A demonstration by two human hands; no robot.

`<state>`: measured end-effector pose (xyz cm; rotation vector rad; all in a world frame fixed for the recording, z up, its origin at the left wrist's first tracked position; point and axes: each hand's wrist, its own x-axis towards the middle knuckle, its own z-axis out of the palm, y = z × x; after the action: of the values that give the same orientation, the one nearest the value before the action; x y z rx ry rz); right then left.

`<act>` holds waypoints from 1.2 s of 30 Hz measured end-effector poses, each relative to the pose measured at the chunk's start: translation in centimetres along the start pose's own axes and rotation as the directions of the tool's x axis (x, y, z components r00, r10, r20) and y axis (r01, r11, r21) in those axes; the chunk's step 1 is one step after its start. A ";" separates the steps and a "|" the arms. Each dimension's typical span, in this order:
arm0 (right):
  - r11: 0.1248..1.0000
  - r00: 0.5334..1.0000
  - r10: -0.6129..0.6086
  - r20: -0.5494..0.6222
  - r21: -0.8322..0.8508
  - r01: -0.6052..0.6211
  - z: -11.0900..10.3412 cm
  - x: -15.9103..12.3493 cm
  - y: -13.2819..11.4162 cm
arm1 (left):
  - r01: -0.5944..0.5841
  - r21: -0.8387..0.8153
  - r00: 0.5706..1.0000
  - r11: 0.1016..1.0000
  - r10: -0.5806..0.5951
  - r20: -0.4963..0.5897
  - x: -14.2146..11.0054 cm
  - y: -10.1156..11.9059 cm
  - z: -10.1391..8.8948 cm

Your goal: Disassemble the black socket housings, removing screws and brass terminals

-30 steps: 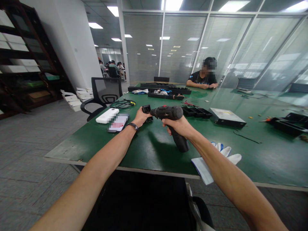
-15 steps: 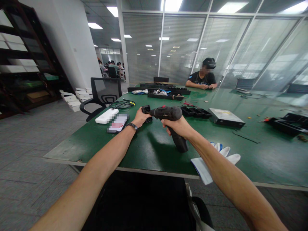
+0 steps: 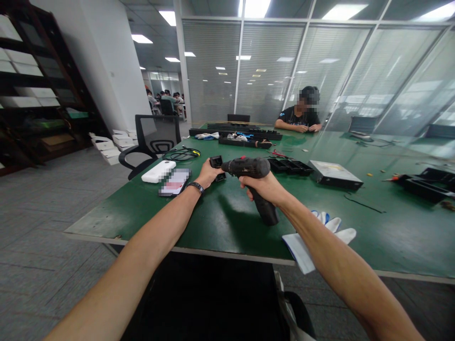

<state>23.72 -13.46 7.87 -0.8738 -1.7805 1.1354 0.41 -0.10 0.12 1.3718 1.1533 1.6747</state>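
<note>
In my right hand (image 3: 261,187) is a black cordless drill (image 3: 249,167), gripped by its handle, with the nose pointing left. My left hand (image 3: 208,174) is closed on a small black box-like part (image 3: 216,162) standing on the green table. The drill's tip meets or nearly meets this part beside my left thumb; whether they touch I cannot tell. A phone (image 3: 175,182) and a white power-bank-like block (image 3: 158,171) lie left of my left hand. Under my right forearm rests a white and blue work glove (image 3: 302,251).
Black trays (image 3: 289,166) and a silver metal box (image 3: 334,174) stand to the right on the green table (image 3: 213,222). A coiled black cable (image 3: 181,154) lies back left. Long black parts (image 3: 245,130) line the far side, where another person (image 3: 302,116) sits. An office chair (image 3: 156,137) is at the left.
Both hands, the drill and the black part hold almost the same positions. The view has shifted very slightly.
</note>
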 end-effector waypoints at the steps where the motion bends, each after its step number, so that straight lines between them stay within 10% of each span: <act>1: 1.000 1.000 0.001 -0.001 -0.004 -0.001 0.0 0.0 0.0 | -0.001 0.001 1.000 1.000 0.001 0.002 0.0 0.0 0.0; 36: 1.000 1.000 0.007 -0.005 0.018 -0.007 -0.1 0.1 0.3 | 0.001 0.005 1.000 1.000 -0.001 0.017 0.3 -0.5 -0.2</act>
<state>23.76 -13.26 7.68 -0.8726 -1.7614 1.1510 0.15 0.32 -0.28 1.3854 1.1487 1.6569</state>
